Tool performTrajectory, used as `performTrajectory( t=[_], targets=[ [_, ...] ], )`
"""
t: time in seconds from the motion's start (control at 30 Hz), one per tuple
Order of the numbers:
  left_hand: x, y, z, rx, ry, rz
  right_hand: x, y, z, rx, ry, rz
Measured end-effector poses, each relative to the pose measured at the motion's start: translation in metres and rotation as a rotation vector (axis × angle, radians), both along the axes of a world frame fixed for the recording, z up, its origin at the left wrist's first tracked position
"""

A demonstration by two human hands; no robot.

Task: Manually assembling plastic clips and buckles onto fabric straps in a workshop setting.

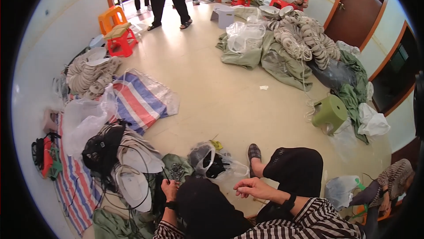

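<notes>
A heap of small dark pieces [177, 171] lies on crumpled green cloth [186, 164], just beyond a seated person's left hand [169, 189], its fingers curled; whether they pinch anything cannot be told. The right hand [256, 189], loosely bent, hovers between the knees, its fingertips too small to read. At near left, flat whitish oval pieces [132, 182] lie beside a red, white and blue striped sheet [76, 168]. Bundled beige pieces [314, 38] pile up at far right.
</notes>
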State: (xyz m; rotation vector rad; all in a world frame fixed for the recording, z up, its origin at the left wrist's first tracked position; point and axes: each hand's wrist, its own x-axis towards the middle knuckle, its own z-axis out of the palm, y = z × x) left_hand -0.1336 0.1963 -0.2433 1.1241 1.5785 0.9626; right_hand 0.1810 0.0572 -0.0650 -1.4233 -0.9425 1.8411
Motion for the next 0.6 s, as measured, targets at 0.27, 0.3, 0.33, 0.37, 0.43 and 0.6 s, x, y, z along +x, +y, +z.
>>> performTrajectory(
  t=[0.27,0.3,0.33,0.37,0.43,0.6],
  targets=[
    [-0.035,-0.04,0.114,-0.08,-0.589,0.099,-0.013,-0.006,0.026,0.187,0.088,0.038],
    [-0.034,-0.048,0.139,-0.068,-0.612,0.071,-0.016,-0.009,0.034,0.198,0.094,0.036],
    [-0.029,-0.056,0.164,-0.059,-0.637,0.039,-0.018,-0.012,0.041,0.206,0.105,0.044],
    [-0.022,-0.066,0.191,-0.039,-0.633,0.021,-0.02,-0.014,0.045,0.246,0.113,0.056],
    [-0.012,-0.085,0.238,-0.015,-0.638,-0.018,-0.026,-0.021,0.06,0.281,0.147,0.076],
    [0.048,-0.111,0.31,-0.049,-0.666,-0.278,-0.035,-0.044,0.115,0.475,0.074,0.022]
  ],
)
